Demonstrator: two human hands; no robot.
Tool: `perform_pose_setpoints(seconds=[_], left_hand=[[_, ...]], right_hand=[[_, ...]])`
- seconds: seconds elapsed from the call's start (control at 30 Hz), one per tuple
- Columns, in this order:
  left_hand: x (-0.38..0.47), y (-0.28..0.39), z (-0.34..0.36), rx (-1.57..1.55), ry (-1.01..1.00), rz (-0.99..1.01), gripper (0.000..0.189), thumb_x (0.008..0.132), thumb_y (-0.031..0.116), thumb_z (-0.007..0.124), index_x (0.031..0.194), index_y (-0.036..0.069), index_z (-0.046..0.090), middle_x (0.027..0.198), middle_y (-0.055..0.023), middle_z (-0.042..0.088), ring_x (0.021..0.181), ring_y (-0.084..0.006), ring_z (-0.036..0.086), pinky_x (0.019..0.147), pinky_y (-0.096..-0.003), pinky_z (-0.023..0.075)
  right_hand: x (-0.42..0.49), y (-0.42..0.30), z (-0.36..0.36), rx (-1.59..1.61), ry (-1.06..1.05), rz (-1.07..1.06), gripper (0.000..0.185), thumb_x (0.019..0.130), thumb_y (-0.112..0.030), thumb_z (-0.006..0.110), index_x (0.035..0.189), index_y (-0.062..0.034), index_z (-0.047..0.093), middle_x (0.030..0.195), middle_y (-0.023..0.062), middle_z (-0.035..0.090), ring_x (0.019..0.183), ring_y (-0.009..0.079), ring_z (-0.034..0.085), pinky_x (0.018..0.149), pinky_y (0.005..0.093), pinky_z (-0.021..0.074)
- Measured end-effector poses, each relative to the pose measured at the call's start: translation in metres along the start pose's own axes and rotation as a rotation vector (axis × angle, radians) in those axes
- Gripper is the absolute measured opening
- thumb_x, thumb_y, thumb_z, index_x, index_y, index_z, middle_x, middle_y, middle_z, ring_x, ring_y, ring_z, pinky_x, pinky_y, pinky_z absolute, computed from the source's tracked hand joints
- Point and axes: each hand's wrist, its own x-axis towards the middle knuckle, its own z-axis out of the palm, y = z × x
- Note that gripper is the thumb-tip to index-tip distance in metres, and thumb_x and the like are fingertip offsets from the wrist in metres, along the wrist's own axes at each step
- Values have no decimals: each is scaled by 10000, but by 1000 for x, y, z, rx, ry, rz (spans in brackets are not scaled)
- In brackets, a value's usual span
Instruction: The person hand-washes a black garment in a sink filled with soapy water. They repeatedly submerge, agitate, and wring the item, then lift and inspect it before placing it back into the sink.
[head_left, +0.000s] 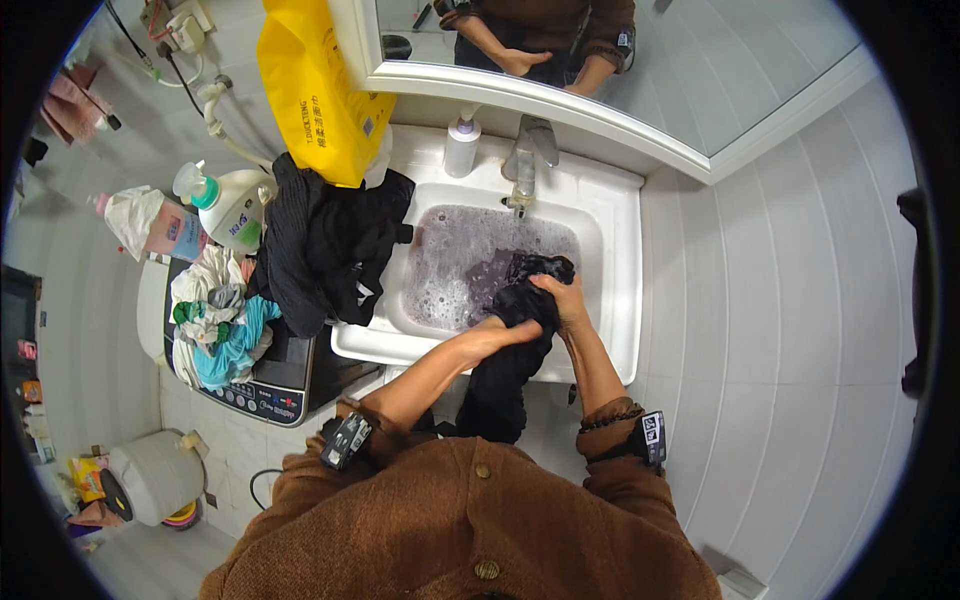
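Observation:
Both hands grip a wet black garment (517, 315) at the front right of a white washbasin (619, 300). My left hand (502, 336) holds its middle, thumb across the cloth, near the basin's front rim. My right hand (561, 298) is closed round its upper part, a little farther into the basin. The garment's top end reaches the cloudy, sudsy water (465, 247); its lower part hangs over the front rim towards me. A metal faucet (525, 169) stands behind the basin, with no stream visible from it. Some fingers are hidden by the cloth and hands.
A white pump bottle (462, 146) stands left of the faucet. Dark clothes (322, 247) overlap the basin's left edge. Further left, a washing machine (277, 401) carries light and blue clothes (232, 330) and detergent bottles (238, 206). A framed mirror (600, 97) hangs above; a tiled wall (750, 300) is at right.

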Motion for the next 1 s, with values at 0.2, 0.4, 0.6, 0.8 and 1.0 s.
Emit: perform_pose_setpoints(seconds=[0.2, 0.4, 0.6, 0.8, 1.0], left_hand=[[17, -26, 6, 264, 136, 147, 509, 760, 294, 844, 1127, -10, 664, 1040, -73, 677, 961, -200, 637, 870, -322, 508], [11, -29, -4, 243, 11, 187, 542, 818, 155, 793, 1280, -3, 558, 1157, -79, 638, 1008, -192, 628, 907, -323, 504], [-10, -10, -4, -60, 57, 136, 544, 877, 270, 755, 1321, 26, 557, 1207, -87, 639, 1034, -188, 631, 914, -322, 512], [-17, -3, -12, -228, -97, -112, 547, 860, 324, 764, 1264, 4, 581, 1094, -89, 664, 906, -183, 657, 776, -321, 557], [-15, 4, -7, -168, -171, -119, 521, 847, 319, 781, 1221, 8, 595, 1026, -83, 672, 857, -177, 659, 749, -312, 556]], right_hand=[[-9, 7, 14, -695, 6, -310, 366, 651, -150, 780, 949, -43, 596, 810, 58, 645, 753, 177, 621, 717, 336, 507], [-23, 8, 24, -764, 54, -303, 402, 722, -180, 791, 1031, -51, 569, 842, 67, 627, 799, 189, 607, 758, 330, 503], [-6, -23, -8, -279, -430, 62, 617, 826, -356, 769, 1313, -82, 509, 1229, 61, 566, 1124, 180, 548, 958, 332, 458], [-6, -24, -15, 368, -711, 280, 827, 821, -471, 744, 1481, -136, 375, 1353, 58, 508, 1274, 206, 491, 1087, 346, 399], [-1, -26, 1, -78, -497, 233, 350, 757, -142, 733, 1059, -99, 563, 939, 39, 611, 861, 156, 615, 782, 310, 531]])
